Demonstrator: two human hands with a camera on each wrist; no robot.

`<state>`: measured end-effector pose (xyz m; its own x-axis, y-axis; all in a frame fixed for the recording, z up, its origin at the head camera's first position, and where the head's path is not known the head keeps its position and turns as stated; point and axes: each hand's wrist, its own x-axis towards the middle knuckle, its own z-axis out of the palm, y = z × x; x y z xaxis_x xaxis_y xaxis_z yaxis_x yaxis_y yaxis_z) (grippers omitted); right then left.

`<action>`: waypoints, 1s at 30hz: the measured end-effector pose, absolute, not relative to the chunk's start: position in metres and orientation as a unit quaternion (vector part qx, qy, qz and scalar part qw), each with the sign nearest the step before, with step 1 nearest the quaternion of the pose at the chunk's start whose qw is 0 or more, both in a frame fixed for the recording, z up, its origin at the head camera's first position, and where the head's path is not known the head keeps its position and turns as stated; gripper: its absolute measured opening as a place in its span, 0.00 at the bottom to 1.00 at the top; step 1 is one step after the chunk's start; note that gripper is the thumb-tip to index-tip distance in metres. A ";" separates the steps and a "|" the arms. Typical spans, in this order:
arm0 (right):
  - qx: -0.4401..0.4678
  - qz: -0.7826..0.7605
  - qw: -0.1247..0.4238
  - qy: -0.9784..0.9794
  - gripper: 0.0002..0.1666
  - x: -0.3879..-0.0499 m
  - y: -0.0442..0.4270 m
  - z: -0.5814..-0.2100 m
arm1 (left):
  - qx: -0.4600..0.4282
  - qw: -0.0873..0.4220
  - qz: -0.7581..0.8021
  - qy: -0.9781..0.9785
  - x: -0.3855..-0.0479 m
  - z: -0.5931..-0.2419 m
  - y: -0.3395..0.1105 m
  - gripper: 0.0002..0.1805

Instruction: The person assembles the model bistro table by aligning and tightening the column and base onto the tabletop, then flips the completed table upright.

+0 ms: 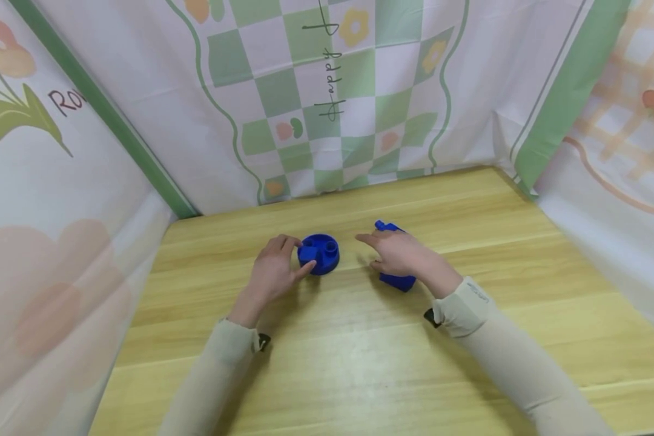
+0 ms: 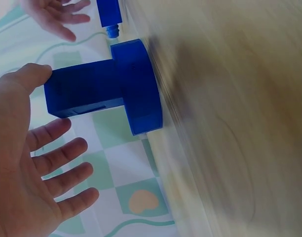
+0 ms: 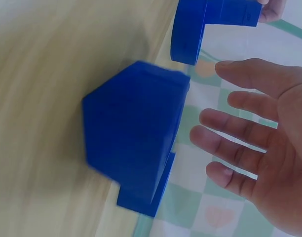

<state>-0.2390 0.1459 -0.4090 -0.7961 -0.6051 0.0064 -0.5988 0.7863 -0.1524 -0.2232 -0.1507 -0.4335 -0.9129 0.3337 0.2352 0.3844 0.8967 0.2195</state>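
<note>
A wooden table (image 1: 332, 375) spans the lower frame, the right hand (image 1: 400, 251) loose and empty, the left hand (image 1: 272, 266) pinching, an angular blue piece (image 1: 396, 282) under the former right of centre, a round-based blue piece (image 1: 309, 254) in the latter's grip near centre.

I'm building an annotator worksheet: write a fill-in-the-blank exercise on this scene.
1. The pinching hand, on the boxy post above the round base, is the person's ____.
2. The open hand, nearest the angular part, is the person's ____.
3. Post, base and angular part are all coloured ____.
Missing words: left; right; blue.
</note>
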 end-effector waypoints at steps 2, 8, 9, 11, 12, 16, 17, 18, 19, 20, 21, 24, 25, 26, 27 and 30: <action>-0.319 -0.075 0.020 0.945 0.41 -0.237 0.151 -0.410 | -0.185 0.096 -0.131 -0.969 -0.223 -0.433 -0.151 0.32; -0.309 -0.065 0.024 0.948 0.38 -0.232 0.164 -0.411 | -0.181 0.094 -0.135 -0.970 -0.223 -0.434 -0.151 0.33; -0.306 -0.064 0.027 0.949 0.37 -0.232 0.165 -0.412 | -0.182 0.095 -0.134 -0.969 -0.224 -0.434 -0.150 0.33; -0.300 -0.061 0.033 0.951 0.36 -0.231 0.168 -0.412 | -0.185 0.102 -0.133 -0.968 -0.224 -0.434 -0.150 0.33; -0.297 -0.062 0.037 0.952 0.36 -0.231 0.170 -0.412 | -0.186 0.105 -0.132 -0.968 -0.224 -0.434 -0.150 0.32; -0.280 -0.062 0.057 0.956 0.35 -0.230 0.175 -0.414 | -0.190 0.112 -0.128 -0.967 -0.225 -0.434 -0.151 0.31; -0.278 -0.061 0.061 0.957 0.36 -0.230 0.177 -0.415 | -0.190 0.112 -0.127 -0.967 -0.225 -0.434 -0.151 0.32; -0.275 -0.058 0.065 0.957 0.36 -0.230 0.178 -0.415 | -0.189 0.111 -0.127 -0.967 -0.225 -0.435 -0.151 0.32; -0.273 -0.056 0.068 0.958 0.36 -0.229 0.179 -0.416 | -0.188 0.110 -0.126 -0.968 -0.225 -0.435 -0.151 0.32; -0.271 -0.053 0.071 0.958 0.37 -0.229 0.181 -0.416 | -0.187 0.108 -0.126 -0.968 -0.225 -0.435 -0.151 0.32; -0.271 -0.050 0.074 0.958 0.37 -0.228 0.182 -0.416 | -0.186 0.107 -0.126 -0.969 -0.225 -0.435 -0.151 0.32; -0.267 -0.047 0.086 0.959 0.35 -0.226 0.184 -0.416 | -0.186 0.106 -0.127 -0.968 -0.225 -0.435 -0.151 0.31; -0.263 -0.049 0.093 0.959 0.34 -0.225 0.185 -0.416 | -0.186 0.105 -0.128 -0.968 -0.225 -0.435 -0.151 0.31; -0.258 -0.051 0.101 0.959 0.33 -0.224 0.185 -0.415 | -0.188 0.106 -0.130 -0.968 -0.225 -0.435 -0.151 0.30; -0.255 -0.053 0.110 0.959 0.32 -0.223 0.186 -0.415 | -0.189 0.107 -0.131 -0.967 -0.225 -0.435 -0.151 0.30; -0.242 -0.057 0.137 0.959 0.31 -0.221 0.187 -0.414 | -0.188 0.107 -0.133 -0.967 -0.225 -0.435 -0.152 0.30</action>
<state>-0.2207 0.1872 -0.4142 -0.8451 -0.4805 -0.2346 -0.4491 0.8759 -0.1762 -0.2248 -0.1516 -0.4350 -0.9062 0.3360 0.2567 0.3928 0.8935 0.2174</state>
